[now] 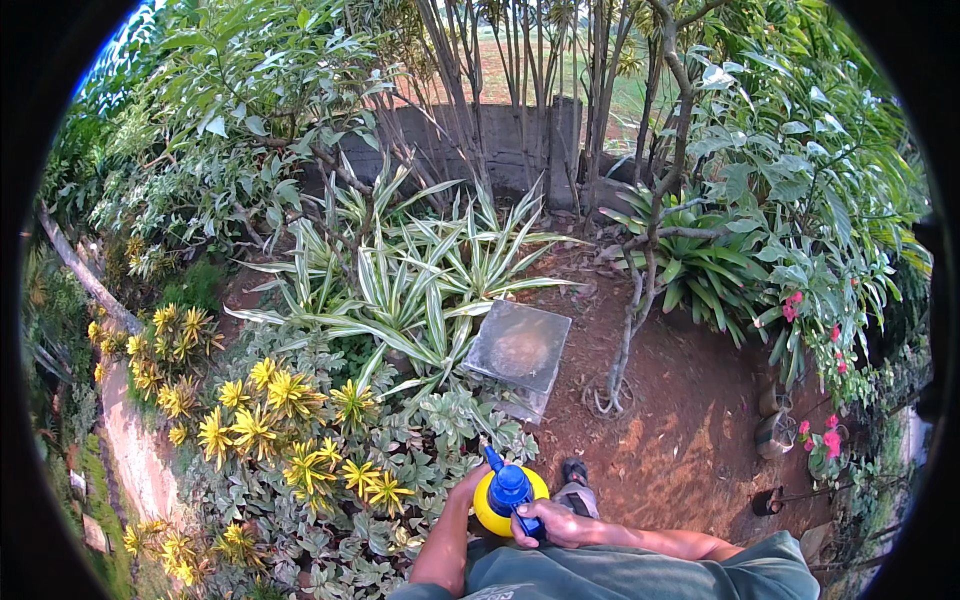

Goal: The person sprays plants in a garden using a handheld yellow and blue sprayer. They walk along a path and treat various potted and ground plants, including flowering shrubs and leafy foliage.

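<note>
A yellow pump sprayer bottle [487, 517] with a blue head sits upright close against my body, low in the middle of the view. My right hand [551, 523] is closed around its blue handle, thumb near the top. On the bottle's left side lies my left hand [471, 484], its fingers mostly hidden behind the bottle. The blue nozzle [493, 456] points up and left, over grey-green leafy plants [446, 420]. Whether spray is coming out cannot be told.
A square stone slab [521, 343] stands ahead beside striped spiky plants [420, 285]. Yellow-leaved crotons [289, 394] grow at the left. A thin forked trunk [634, 330] rises from the bare soil [675, 405]. Pots [775, 435] stand at the right, and a low wall [495, 142] runs behind.
</note>
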`<state>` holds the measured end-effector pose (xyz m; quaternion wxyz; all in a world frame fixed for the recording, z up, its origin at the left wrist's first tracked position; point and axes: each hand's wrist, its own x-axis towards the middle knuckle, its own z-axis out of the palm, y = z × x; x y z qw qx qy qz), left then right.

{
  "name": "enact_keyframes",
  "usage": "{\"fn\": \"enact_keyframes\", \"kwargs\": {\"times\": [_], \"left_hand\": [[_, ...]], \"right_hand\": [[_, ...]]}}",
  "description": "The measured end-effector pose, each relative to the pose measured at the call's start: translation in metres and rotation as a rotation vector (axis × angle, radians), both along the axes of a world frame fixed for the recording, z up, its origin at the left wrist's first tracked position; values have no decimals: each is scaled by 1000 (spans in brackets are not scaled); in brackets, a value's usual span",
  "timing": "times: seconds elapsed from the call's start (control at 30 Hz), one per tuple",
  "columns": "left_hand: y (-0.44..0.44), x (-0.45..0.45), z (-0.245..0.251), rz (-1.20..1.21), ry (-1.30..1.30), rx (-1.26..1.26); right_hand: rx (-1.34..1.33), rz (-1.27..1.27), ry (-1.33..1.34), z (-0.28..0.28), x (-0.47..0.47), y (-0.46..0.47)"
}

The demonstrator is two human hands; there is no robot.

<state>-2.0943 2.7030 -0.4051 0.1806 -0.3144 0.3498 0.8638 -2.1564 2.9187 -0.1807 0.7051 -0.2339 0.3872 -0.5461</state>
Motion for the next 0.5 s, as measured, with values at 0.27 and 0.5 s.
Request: {"fn": "enact_keyframes", "kwargs": {"times": [0.27,0.5], "left_hand": [[12,-16,13,-40,46,-11],[19,-36,35,-112,105,15]], "right_hand": [[87,-239,-137,-2,-5,-2],[127,-350,-161,1,-7,2]]}}
